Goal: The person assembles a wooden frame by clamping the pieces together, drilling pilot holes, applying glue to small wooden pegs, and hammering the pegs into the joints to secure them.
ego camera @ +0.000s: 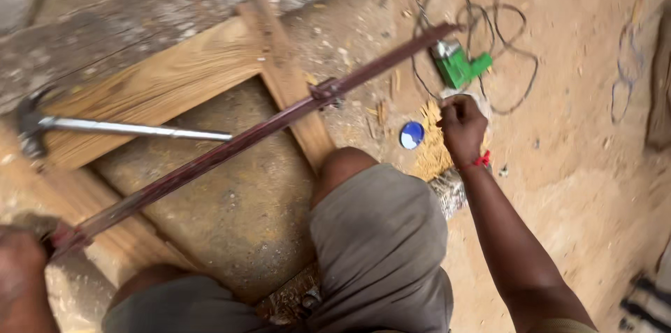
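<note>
The left hand (19,270), blurred at the lower left corner, had its grip closed around one end of a long dark red metal bar clamp (251,136), which ran diagonally across the wooden frame (175,67), apparently to keep the bar steady against the joint it spanned. The right hand (461,127) reached out to the ground beside a pile of wood shavings (430,148); its fingers were curled as if pinching something small, but I could not tell what, if anything, they held. A hammer (105,125) lay on the frame, close by. Just beside the shavings sat a small blue round lid (412,134), and beyond it a green power tool (458,64) among loose cables (503,25). The floor (573,165) was bare packed earth, dusty and strewn with chips; the person crouched over the frame, knees in grey shorts.
</note>
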